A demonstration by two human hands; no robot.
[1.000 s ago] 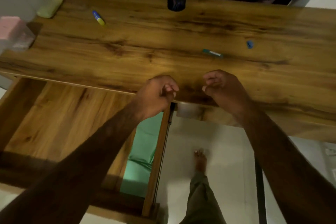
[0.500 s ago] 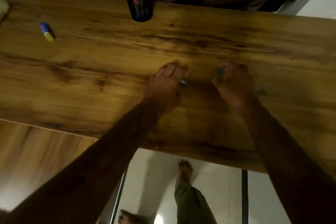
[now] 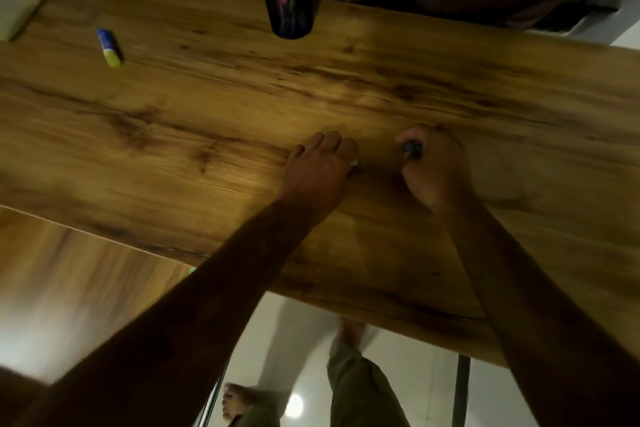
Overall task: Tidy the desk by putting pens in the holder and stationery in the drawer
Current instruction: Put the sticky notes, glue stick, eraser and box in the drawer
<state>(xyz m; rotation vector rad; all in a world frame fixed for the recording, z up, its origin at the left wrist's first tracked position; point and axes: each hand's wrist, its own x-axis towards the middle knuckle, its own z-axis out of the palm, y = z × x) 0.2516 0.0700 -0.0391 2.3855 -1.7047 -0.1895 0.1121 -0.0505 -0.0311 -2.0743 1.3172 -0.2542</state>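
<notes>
Desk (image 3: 207, 121) — one | left hand (image 3: 317, 168) over one marker (image 3: 357, 163), grip unclear | right hand (image 3: 434, 168) pinches one small blue item (image 3: 412, 148) | one holder (image 3: 292, 15) | one glue stick (image 3: 110, 47)

Wore olive-green trousers (image 3: 360, 392), one leg alone in sight low in the frame, loose and creased, ending above a bare, blurred foot (image 3: 349, 331). Went uncovered from left hand (image 3: 317, 170) and right hand (image 3: 438, 173) back along both forearms (image 3: 207, 288) to the frame's edge

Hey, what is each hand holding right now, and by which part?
The right hand pinches a small blue item, fingers curled round most of it. The left hand covers a green-and-white stick; whether it is held cannot be told.
</notes>
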